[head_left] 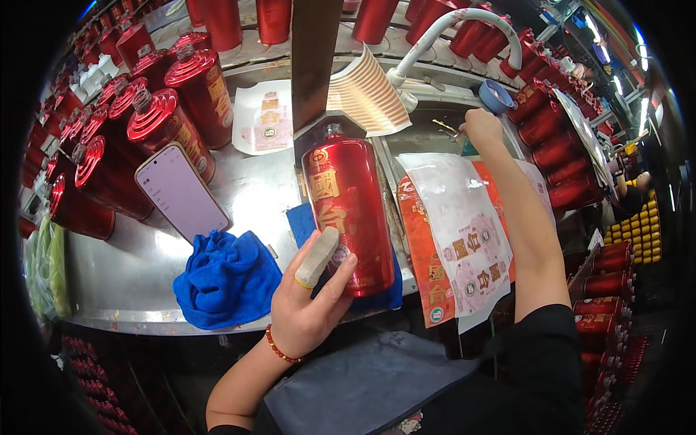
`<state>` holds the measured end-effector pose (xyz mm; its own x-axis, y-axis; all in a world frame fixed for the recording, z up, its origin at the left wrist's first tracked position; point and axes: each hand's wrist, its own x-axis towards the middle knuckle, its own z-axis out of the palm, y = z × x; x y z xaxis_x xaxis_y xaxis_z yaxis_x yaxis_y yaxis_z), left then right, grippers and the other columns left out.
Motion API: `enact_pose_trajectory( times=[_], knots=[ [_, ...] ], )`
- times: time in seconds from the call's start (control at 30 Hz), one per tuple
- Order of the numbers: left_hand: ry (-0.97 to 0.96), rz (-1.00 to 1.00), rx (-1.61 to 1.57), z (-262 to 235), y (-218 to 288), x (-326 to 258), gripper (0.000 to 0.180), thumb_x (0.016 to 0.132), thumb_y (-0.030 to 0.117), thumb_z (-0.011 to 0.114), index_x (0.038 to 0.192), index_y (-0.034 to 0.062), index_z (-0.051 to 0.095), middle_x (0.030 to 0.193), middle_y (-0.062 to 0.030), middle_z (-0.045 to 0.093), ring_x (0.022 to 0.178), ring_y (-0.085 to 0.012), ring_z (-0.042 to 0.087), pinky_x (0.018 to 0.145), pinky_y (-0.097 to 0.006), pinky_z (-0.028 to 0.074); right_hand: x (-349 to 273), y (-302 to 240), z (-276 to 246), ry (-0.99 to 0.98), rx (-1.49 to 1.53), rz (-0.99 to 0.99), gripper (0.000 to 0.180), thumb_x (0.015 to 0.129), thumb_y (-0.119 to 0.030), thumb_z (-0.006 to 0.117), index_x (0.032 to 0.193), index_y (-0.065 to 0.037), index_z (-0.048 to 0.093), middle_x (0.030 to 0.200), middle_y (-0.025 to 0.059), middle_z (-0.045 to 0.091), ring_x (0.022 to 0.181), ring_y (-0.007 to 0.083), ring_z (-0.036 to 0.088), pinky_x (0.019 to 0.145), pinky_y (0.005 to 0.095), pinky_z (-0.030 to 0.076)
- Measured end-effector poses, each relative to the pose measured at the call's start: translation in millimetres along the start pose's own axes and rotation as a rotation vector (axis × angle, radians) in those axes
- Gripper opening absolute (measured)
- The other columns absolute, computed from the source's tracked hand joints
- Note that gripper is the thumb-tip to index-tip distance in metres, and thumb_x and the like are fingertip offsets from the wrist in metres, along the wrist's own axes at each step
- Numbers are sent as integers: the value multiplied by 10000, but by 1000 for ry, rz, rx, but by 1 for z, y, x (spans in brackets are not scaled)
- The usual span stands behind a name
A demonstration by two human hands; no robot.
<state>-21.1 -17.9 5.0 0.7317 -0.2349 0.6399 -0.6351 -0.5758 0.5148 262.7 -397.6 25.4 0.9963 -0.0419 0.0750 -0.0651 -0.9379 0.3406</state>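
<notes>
A glossy red bottle (349,217) with gold lettering and a clear glass neck lies tilted in front of me on blue cloth. My left hand (313,297) grips its lower end, thumb and fingers against the red surface. A pale cover sits on one finger, and a beaded bracelet circles the wrist. My right hand (482,132) is stretched far forward over a grey basin (428,138), fingers closed. What they hold is hidden, though a small greenish thing shows just below them. Under my right forearm, white printed decal sheets (464,239) overlap a red-orange printed sheet (420,254).
A crumpled blue cloth (226,279) and a phone (181,190) occupy the metal table's left side. Several red bottles (199,90) crowd behind. A dark upright post (313,65) rises at centre. Beyond the basin are a white curved pipe (442,29) and a blue bowl (496,96).
</notes>
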Motion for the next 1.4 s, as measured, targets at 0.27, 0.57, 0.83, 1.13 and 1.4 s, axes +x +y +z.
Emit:
enact_pose_trajectory(
  times=[0.27, 0.57, 0.83, 1.13, 1.4],
  knots=[
    [8, 7, -21, 0, -2, 0, 612, 689, -22, 794, 1281, 88, 684, 1400, -229, 560, 1295, -419, 556, 1030, -432, 506, -30, -28, -5, 200, 370, -64, 327, 748, -239, 870, 848, 7, 679, 841, 115, 713, 801, 276, 689, 754, 365, 548],
    [13, -10, -40, 1, 0, -1, 634, 680, -34, 799, 1291, 89, 681, 1417, -241, 549, 1301, -414, 552, 1051, -438, 488, -42, -100, 3, -108, 1435, 18, 346, 855, -280, 809, 986, 33, 745, 861, 11, 702, 714, 70, 568, 654, 240, 440],
    [29, -24, -46, 0, 1, 1, 612, 689, -39, 769, 1284, 75, 680, 1393, -218, 572, 1285, -408, 564, 1025, -427, 508, -57, -106, 12, 34, 1308, 22, 255, 892, -192, 742, 945, 57, 751, 794, 59, 732, 709, 97, 614, 664, 251, 456],
    [34, -90, -69, -1, 4, -2, 729, 667, -33, 806, 1365, 61, 617, 1440, -204, 542, 1259, -375, 576, 1044, -410, 485, -131, -81, -53, -70, 1732, -57, 224, 946, -156, 695, 1052, 33, 749, 897, 63, 750, 658, 36, 593, 611, 195, 456],
    [-25, -54, 16, -8, 14, 5, 817, 689, 1, 838, 1441, 37, 522, 1404, -203, 575, 1240, -364, 590, 1045, -405, 485, -198, -48, -123, -323, 2028, -204, 230, 1012, -108, 581, 1126, 59, 691, 902, 130, 729, 467, 19, 511, 386, 155, 378]
  ],
)
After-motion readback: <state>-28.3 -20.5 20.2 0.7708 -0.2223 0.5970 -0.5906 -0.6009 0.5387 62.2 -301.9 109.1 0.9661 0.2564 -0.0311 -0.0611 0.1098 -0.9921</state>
